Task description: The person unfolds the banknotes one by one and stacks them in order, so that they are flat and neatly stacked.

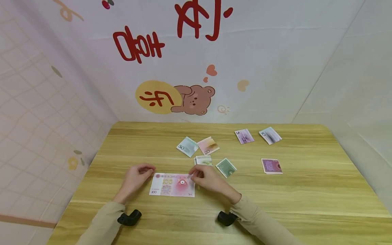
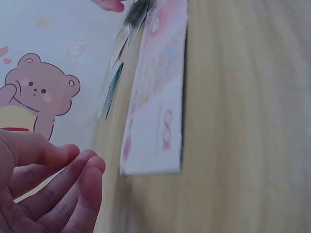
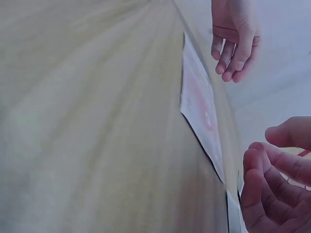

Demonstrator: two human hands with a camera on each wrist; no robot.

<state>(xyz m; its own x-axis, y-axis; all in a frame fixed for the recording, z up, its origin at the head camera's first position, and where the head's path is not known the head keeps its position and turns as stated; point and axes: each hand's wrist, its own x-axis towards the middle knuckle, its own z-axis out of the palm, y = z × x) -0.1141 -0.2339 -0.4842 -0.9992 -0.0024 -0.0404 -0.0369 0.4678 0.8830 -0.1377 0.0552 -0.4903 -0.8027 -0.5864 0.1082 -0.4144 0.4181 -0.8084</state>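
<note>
A pink 100 banknote (image 1: 172, 184) lies flat and unfolded on the wooden table in the head view. My left hand (image 1: 139, 178) hovers at its upper left corner. In the left wrist view that hand's fingers are loosely bent, apart from the note, with nothing between them. At the note's upper right corner is my right hand (image 1: 209, 178). The right wrist view shows its thumb (image 3: 291, 133) apart from the fingers, and no note between them. Just beyond the right hand lies a pale green-and-white note (image 1: 203, 159), partly covered by the fingers.
Folded notes lie on the wooden table (image 1: 306, 197): a blue-green 50 (image 1: 187, 146), an orange 20 (image 1: 209, 146), a green one (image 1: 226, 167), a purple 5 (image 1: 244, 136), a bluish 10 (image 1: 270, 135) and a magenta one (image 1: 272, 166). A printed cloth wall (image 1: 260, 68) rises behind.
</note>
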